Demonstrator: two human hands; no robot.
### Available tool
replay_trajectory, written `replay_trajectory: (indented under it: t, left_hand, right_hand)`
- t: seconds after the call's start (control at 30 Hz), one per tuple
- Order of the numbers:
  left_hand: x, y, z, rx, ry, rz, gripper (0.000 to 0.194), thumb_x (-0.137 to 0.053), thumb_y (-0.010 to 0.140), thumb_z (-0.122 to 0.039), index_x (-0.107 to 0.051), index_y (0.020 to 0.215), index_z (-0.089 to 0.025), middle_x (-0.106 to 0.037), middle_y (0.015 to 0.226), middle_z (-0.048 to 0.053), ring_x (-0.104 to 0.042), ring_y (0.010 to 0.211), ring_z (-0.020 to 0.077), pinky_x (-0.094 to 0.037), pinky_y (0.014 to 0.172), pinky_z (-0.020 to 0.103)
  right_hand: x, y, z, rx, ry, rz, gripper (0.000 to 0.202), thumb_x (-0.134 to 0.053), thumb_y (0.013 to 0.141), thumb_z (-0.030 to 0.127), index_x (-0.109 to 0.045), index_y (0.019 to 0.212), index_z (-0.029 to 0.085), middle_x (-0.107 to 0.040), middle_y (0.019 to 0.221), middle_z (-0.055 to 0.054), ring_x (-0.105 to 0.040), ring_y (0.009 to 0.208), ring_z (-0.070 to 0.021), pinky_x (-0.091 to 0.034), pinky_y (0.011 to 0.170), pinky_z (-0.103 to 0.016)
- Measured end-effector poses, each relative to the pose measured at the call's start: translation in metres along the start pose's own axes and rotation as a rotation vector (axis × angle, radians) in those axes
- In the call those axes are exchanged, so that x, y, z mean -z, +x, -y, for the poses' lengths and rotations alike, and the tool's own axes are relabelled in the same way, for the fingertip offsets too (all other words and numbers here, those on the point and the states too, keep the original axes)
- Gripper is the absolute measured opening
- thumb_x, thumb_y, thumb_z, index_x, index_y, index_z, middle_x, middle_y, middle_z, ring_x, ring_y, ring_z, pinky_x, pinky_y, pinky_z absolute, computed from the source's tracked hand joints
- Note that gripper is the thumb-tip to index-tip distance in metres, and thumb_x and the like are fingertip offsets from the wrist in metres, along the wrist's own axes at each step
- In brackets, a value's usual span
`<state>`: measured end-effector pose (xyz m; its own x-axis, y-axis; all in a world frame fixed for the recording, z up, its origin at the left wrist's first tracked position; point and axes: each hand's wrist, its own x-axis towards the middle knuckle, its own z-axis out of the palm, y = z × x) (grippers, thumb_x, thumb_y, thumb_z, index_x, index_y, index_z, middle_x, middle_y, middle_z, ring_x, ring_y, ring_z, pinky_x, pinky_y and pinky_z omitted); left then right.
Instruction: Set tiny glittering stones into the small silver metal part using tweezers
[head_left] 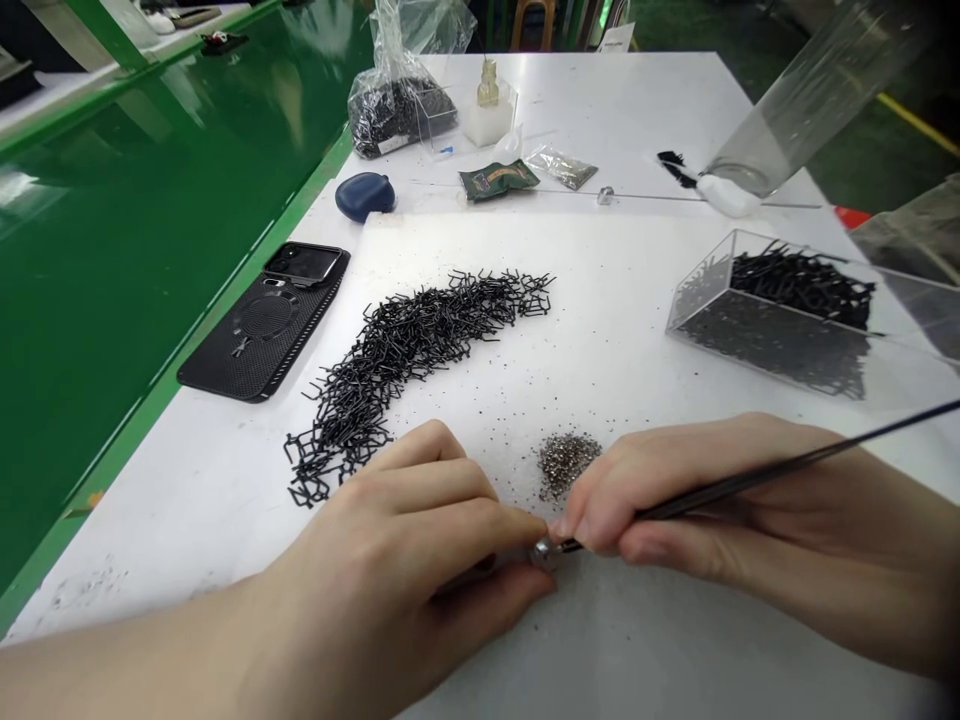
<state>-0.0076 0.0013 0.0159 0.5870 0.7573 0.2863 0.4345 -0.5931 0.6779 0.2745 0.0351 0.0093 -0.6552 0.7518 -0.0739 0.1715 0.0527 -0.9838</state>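
Note:
Between the thumb and forefinger of my left hand [420, 540] is a small shiny, clear or silvery piece [543, 550], mostly covered by the fingers. My right hand [697, 500] pinches a thin black stick like a brush handle [720, 486] near its lower end. The tip of that stick meets the small piece; what the tip looks like is hidden. Just beyond the fingertips lies a little heap of tiny brownish metallic bits [568, 462]. A curved pile of short bent black pieces [412, 340] spreads over the white sheet behind my left hand.
A black phone [255, 330] lies at the left. To the right stands a clear box [697, 318] of black pieces. Farther back are a blue rounded object [364, 196], a green packet [498, 181], a small bottle [488, 85], a bag [390, 110] and a clear cylinder [802, 110].

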Motion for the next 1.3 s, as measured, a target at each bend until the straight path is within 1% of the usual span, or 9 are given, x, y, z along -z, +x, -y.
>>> replay_trajectory:
  t: [0.17,0.27,0.37,0.5,0.67,0.9,1.07,1.2,1.3]
  left_hand:
    - [0.000,0.000,0.000,-0.003,0.000,0.000,0.010,-0.085,0.106,-0.012,-0.086,0.112,-0.020,-0.081,0.083,-0.004,-0.071,0.075,0.0124,-0.061,0.082,0.028]
    - [-0.002,0.000,0.000,-0.002,0.000,-0.004,0.011,-0.086,0.106,-0.012,-0.086,0.113,-0.020,-0.081,0.083,-0.004,-0.071,0.075,0.0122,-0.061,0.083,0.027]
    - [-0.003,-0.001,0.001,-0.010,-0.007,-0.006,0.011,-0.086,0.105,-0.012,-0.086,0.112,-0.020,-0.080,0.082,-0.004,-0.071,0.074,0.0127,-0.061,0.082,0.028]
    - [-0.001,-0.003,0.001,-0.010,-0.013,-0.007,0.009,-0.086,0.105,-0.012,-0.087,0.112,-0.018,-0.080,0.082,-0.004,-0.070,0.074,0.0125,-0.060,0.082,0.028]
    - [0.000,-0.003,0.002,-0.007,-0.002,0.000,0.011,-0.086,0.105,-0.011,-0.085,0.110,-0.020,-0.080,0.082,-0.004,-0.070,0.074,0.0123,-0.060,0.081,0.028]
    - [-0.011,-0.008,0.006,0.034,-0.060,-0.072,0.010,-0.080,0.110,-0.016,-0.085,0.115,-0.024,-0.078,0.085,-0.004,-0.066,0.079,0.0132,-0.056,0.079,0.028]
    - [-0.011,-0.012,0.007,0.043,-0.035,-0.039,0.015,-0.078,0.110,-0.017,-0.085,0.118,-0.027,-0.077,0.085,-0.004,-0.064,0.082,0.0147,-0.055,0.078,0.026]
    - [-0.010,-0.012,0.007,0.050,-0.028,-0.031,0.015,-0.078,0.110,-0.017,-0.085,0.117,-0.028,-0.077,0.086,-0.004,-0.063,0.082,0.0150,-0.054,0.077,0.025]
    - [-0.011,-0.012,0.008,0.043,-0.022,-0.035,0.015,-0.078,0.109,-0.017,-0.085,0.118,-0.027,-0.077,0.086,-0.004,-0.063,0.083,0.0149,-0.054,0.078,0.025]
  right_hand:
    - [0.000,0.001,-0.002,0.037,-0.012,-0.033,0.014,-0.091,0.102,0.028,-0.096,0.110,0.039,-0.094,0.103,0.002,-0.090,0.094,-0.0229,-0.073,0.082,-0.024]
    - [0.000,0.000,0.001,-0.020,0.009,-0.027,0.012,-0.095,0.098,0.032,-0.096,0.109,0.037,-0.094,0.104,-0.001,-0.089,0.097,-0.0264,-0.075,0.083,-0.028]
    - [0.000,-0.001,0.003,-0.027,0.011,-0.016,0.013,-0.095,0.098,0.032,-0.096,0.110,0.036,-0.094,0.104,-0.002,-0.089,0.098,-0.0271,-0.075,0.085,-0.030]
    - [0.000,-0.001,0.001,-0.020,0.010,-0.008,0.015,-0.095,0.097,0.032,-0.096,0.111,0.037,-0.094,0.106,-0.001,-0.090,0.099,-0.0262,-0.074,0.088,-0.029]
    - [0.000,-0.002,0.000,0.033,-0.003,-0.015,0.014,-0.089,0.103,0.029,-0.096,0.112,0.038,-0.094,0.104,0.001,-0.090,0.096,-0.0238,-0.074,0.084,-0.026]
    - [0.018,-0.006,0.004,0.086,-0.186,-0.253,0.008,-0.096,0.098,0.035,-0.095,0.103,0.041,-0.093,0.098,0.002,-0.087,0.090,-0.0239,-0.074,0.085,-0.032]
    - [0.024,-0.003,0.004,-0.004,-0.190,-0.193,0.007,-0.095,0.097,0.040,-0.095,0.102,0.034,-0.093,0.098,0.001,-0.088,0.089,-0.0215,-0.073,0.084,-0.028]
    - [0.020,-0.003,0.004,-0.017,-0.164,-0.195,0.006,-0.094,0.098,0.038,-0.095,0.104,0.035,-0.094,0.101,0.003,-0.088,0.089,-0.0180,-0.072,0.085,-0.023]
    - [0.019,-0.003,0.004,-0.015,-0.167,-0.198,0.008,-0.095,0.098,0.038,-0.095,0.104,0.034,-0.094,0.100,0.003,-0.088,0.087,-0.0186,-0.072,0.085,-0.025]
